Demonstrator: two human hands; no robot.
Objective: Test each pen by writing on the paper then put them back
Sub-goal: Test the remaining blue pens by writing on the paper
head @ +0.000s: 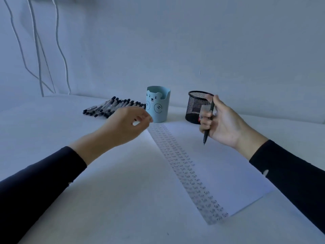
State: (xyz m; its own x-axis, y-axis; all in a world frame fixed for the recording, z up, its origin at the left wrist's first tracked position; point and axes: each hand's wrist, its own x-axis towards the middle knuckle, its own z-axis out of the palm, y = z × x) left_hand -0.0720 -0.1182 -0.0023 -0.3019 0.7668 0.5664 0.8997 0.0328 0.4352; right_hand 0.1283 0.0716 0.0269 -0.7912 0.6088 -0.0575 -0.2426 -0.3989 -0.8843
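Note:
My right hand grips a black pen, tip pointing down, above the white paper and just in front of the black mesh cup. A strip of small written words runs along the paper's left edge. My left hand hovers above the table with fingers loosely curled and nothing visible in them. It is close to a row of several black pens lying on the table and to the light blue bear cup.
White cables hang down the wall at the back left. The white table spreads wide in front of and to the left of the paper. A red item shows through the mesh cup's base.

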